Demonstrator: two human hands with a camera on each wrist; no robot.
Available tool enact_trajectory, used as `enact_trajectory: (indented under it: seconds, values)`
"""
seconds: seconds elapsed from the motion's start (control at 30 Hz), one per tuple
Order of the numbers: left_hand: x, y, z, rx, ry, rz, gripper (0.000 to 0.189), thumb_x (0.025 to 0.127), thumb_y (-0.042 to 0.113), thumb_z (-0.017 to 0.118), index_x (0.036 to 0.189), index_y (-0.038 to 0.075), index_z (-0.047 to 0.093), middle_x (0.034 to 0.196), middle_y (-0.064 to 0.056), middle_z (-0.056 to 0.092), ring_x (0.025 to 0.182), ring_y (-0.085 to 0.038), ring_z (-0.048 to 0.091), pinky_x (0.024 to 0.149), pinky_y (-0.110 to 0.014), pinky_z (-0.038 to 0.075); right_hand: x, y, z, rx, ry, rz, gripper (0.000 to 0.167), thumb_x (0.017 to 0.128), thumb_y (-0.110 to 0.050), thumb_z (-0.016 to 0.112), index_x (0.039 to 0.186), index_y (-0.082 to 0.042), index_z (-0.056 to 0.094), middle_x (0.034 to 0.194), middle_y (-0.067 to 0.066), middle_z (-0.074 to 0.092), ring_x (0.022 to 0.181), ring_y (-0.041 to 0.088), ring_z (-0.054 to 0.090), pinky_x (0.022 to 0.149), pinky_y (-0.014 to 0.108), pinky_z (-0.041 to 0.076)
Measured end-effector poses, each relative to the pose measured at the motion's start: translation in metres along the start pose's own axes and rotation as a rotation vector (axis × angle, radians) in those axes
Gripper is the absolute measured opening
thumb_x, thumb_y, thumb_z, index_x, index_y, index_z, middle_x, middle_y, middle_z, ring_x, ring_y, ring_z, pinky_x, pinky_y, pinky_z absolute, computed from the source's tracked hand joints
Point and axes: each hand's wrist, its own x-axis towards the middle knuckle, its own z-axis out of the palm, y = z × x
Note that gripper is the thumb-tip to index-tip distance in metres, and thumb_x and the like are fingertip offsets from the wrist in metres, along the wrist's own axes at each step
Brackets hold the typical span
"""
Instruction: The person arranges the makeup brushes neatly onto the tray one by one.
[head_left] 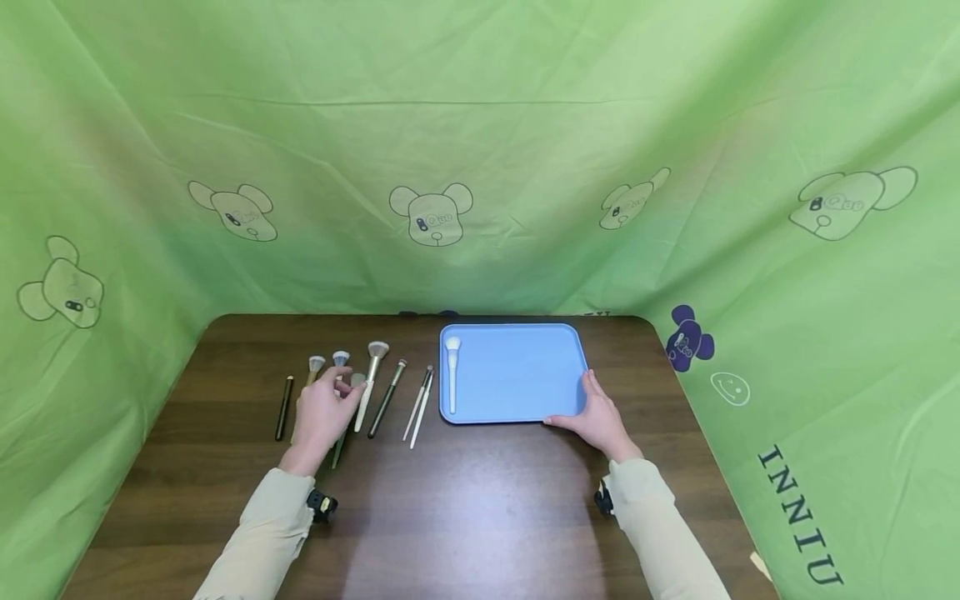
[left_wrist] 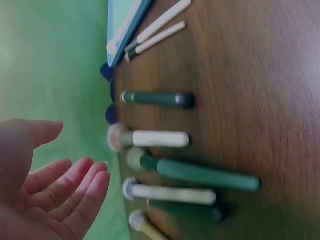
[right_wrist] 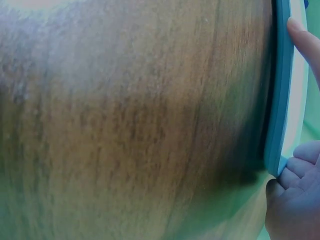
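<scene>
The left hand point(head_left: 322, 412) is poised over the row of brushes, thumb and fingers parted; the left-wrist view shows nothing between them. The right hand point(head_left: 598, 418) holds the near right corner of a shallow, rounded, light-blue tray point(head_left: 517, 375), thumb along the front edge and fingers against the right side.

Nearest the left hand lies a green-handled brush with a pale, soft head point(left_wrist: 207, 175), partly hidden by that hand in the head view. Its long axis runs away from the person, handle end near, head far and slanting slightly right. The left hand is clearly the closer; the tray lies to the brush's right, the right hand on the tray's opposite side.

To the right of this brush follow a white-handled brush with a broad, fluffy head point(head_left: 370, 389), a dark-green brush point(head_left: 386, 400) and two slim white-handled brushes point(head_left: 422, 410). To its left lies a slim black brush point(head_left: 284, 408). An all-white brush point(head_left: 452, 375) rests lengthwise inside the tray's left edge. Beneath is a dark wood-grain table point(head_left: 465, 517); behind hangs green printed cloth point(head_left: 480, 83).
</scene>
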Motion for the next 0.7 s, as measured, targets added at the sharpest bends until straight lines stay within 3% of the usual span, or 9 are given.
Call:
enact_trajectory:
  seconds: [0.3, 0.7]
  values:
    - [-0.005, -0.018, -0.020, 0.049, 0.001, -0.070, 0.040, 0.095, 0.024, 0.072, 0.124, -0.003, 0.066, 0.090, -0.013, 0.072, 0.075, -0.028, 0.071, 0.064, -0.048, 0.050, -0.002, -0.001, 0.001, 0.015, 0.014, 0.004, 0.131, 0.071, -0.055, 0.089, 0.155, 0.014, 0.016, 0.163, 0.032, 0.013, 0.147, 0.047, 0.021, 0.115, 0.057, 0.027]
    - [-0.006, -0.042, -0.033, 0.089, 0.053, -0.158, 0.040, 0.095, 0.024, 0.071, 0.122, -0.005, 0.066, 0.105, -0.024, 0.070, 0.093, -0.043, 0.067, 0.074, -0.058, 0.048, -0.001, 0.001, 0.003, 0.017, 0.020, 0.028, 0.132, 0.070, -0.059, 0.088, 0.156, 0.012, 0.017, 0.164, 0.028, 0.013, 0.148, 0.044, 0.021, 0.116, 0.054, 0.027]
